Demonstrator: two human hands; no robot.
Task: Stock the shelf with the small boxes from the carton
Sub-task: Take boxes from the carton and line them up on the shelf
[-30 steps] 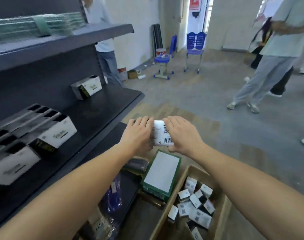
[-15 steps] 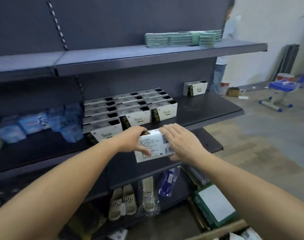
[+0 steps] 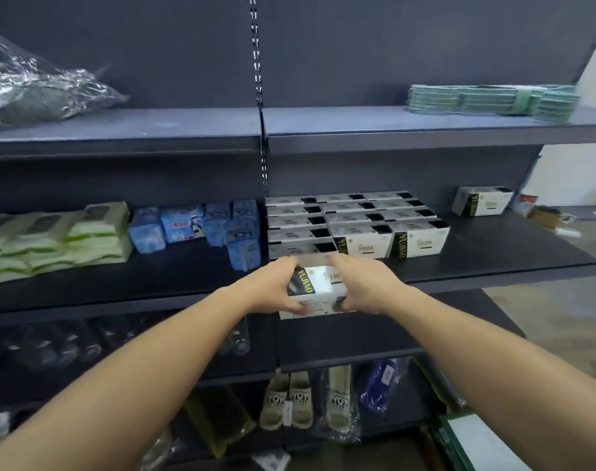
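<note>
The left hand [image 3: 274, 288] and right hand [image 3: 359, 287] cover both ends of the small box [image 3: 318, 287], and their fingertips blur. The dark bottles [image 3: 52, 348] on the lower shelf [image 3: 350, 338] smear beyond reading. The picture's bottom right corner cuts off the green-edged board [image 3: 466, 443]; its left edge cuts the plastic-wrapped bundle [image 3: 35, 86].

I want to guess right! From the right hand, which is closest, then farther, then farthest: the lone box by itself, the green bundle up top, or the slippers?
1. Slippers, below the right hand.
2. Lone box, far right, same shelf.
3. Green bundle, top shelf, right.
</note>
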